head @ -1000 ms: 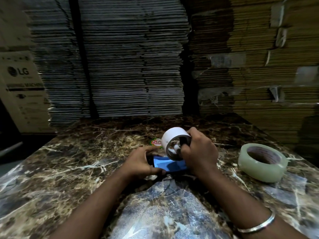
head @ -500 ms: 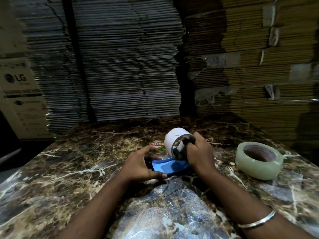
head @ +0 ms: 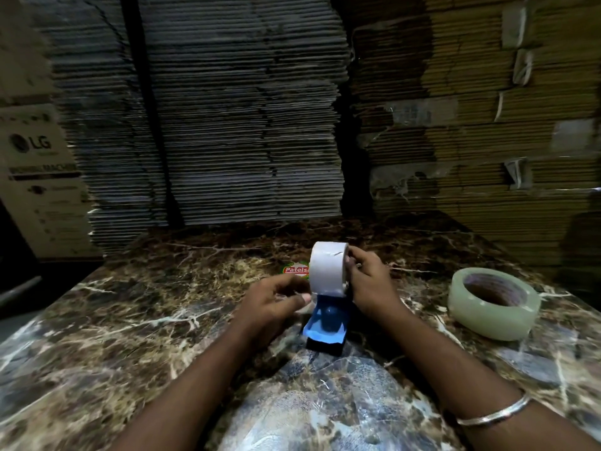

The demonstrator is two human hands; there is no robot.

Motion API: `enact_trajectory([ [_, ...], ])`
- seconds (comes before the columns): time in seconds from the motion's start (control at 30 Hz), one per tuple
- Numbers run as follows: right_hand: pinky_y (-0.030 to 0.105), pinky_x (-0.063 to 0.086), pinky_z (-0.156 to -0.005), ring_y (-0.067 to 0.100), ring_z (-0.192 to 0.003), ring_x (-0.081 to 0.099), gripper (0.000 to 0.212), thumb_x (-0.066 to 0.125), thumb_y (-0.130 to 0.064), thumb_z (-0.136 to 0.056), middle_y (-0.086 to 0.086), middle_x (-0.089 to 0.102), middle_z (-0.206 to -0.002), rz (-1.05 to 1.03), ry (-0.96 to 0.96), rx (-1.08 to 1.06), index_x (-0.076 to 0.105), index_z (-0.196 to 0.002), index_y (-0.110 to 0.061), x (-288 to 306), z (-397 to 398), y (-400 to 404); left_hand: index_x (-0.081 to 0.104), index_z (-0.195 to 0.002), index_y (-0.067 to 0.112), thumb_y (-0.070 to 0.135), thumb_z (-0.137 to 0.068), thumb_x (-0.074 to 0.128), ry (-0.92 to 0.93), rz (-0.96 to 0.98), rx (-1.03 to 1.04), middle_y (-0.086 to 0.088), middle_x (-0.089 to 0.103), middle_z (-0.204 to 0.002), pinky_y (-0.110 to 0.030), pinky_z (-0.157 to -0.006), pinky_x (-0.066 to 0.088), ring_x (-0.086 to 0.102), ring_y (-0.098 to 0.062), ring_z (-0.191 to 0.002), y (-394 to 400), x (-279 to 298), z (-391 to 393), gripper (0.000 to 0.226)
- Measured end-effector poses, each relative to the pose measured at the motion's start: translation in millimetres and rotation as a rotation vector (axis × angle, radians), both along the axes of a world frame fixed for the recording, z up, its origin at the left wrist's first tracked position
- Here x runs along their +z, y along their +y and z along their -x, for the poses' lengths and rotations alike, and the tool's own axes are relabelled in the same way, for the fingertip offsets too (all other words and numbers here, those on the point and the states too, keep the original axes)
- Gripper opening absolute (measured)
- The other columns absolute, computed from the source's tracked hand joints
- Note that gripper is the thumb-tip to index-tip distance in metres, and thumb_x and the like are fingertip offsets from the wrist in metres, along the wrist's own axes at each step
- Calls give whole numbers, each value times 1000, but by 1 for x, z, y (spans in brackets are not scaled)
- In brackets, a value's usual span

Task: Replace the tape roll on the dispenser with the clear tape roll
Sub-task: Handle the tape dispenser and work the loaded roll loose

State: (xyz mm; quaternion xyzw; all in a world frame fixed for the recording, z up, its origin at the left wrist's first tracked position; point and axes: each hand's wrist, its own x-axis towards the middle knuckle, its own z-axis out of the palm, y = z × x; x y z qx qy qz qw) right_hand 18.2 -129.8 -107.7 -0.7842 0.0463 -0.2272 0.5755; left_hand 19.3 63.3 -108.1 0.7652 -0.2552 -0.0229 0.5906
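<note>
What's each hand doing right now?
Left hand: closed around the blue plastic tape dispenser, beside the roll.
Right hand: closed, grip on the white tape roll.

White roll (head: 327, 268), blue dispenser (head: 326, 323), brown-veined marble table (head: 130, 320).

Both hands (head: 370, 284) on white-rolled dispenser (head: 327, 323)

Glossy veined marble desk (head: 136, 320); matt white paper-like tape roll (head: 327, 268); smooth blue plastic dispenser (head: 325, 323); translucent glossy clear tape roll (head: 494, 304); rough corrugated cardboard stacks (head: 247, 125) in the upper frame.
</note>
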Motion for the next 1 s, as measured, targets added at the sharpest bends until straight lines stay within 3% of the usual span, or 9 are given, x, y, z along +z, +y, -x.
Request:
enact_trajectory([
  [0.13,54,59,-82,25,-106,65,28,62,-26,-95,0,65,-116,-130,-23,44,66,-122,-31,-2,0,0,72,-104,24,25,-78,65,2,35,47,-11,68,-101,-40,-67,62,68,-24,-92,-3,1,-3,27],
  [0.23,55,61,-72,25,-99,67,20,66,-25,-92,-5,67,-106,-169,-36,61,70,-106,-39,-1,1,-2,70,-107,19,22,-81,62,53,112,-12,-10,69,-105,-31,-68,59,69,-20,-95,-6,1,-1,27],
  [0.37,49,61,-81,18,-107,66,29,60,-24,-97,0,69,-120,-201,-17,129,68,-123,-33,-3,2,-1,71,-99,20,28,-81,63,55,156,26,-6,60,-111,-48,-78,61,64,-29,-105,-9,2,-1,21],
  [0.47,49,59,-89,18,-114,63,33,57,-24,-98,0,67,-128,-185,23,181,63,-127,-39,-6,1,2,68,-109,12,27,-80,63,32,148,41,-11,59,-114,-30,-70,59,63,-25,-102,-9,3,-1,33],
  [0.57,50,55,-95,20,-119,61,34,53,-22,-100,0,65,-133,-172,43,200,63,-126,-41,-7,0,3,64,-120,11,19,-87,61,108,202,-38,-14,66,-117,-31,-73,59,66,-22,-106,-10,5,0,35],
  [0.7,37,56,-80,22,-111,61,42,40,-9,-101,5,63,-127,-273,20,257,58,-133,-30,0,6,3,61,-125,4,5,-97,50,85,219,-45,-5,70,-114,-15,-71,52,68,-2,-94,-13,7,2,30],
  [0.8,35,50,-76,23,-111,58,43,45,-24,-95,3,60,-123,-304,-35,312,50,-138,-31,6,12,2,64,-118,10,8,-99,47,115,208,-71,6,72,-95,-8,-60,47,66,8,-76,-15,4,3,25],
  [0.87,29,52,-72,18,-105,60,56,53,-30,-82,1,61,-118,-308,-27,402,49,-137,-28,8,15,3,65,-115,12,11,-99,49,111,209,-63,5,74,-95,-10,-65,50,68,5,-85,-16,5,2,23],
  [1.0,20,55,-63,6,-81,71,68,63,-10,-68,9,64,-107,-347,-30,494,48,-133,-21,7,13,5,65,-118,4,9,-96,53,96,257,-61,-4,75,-107,-19,-79,53,70,-12,-101,-16,4,-1,25],
])
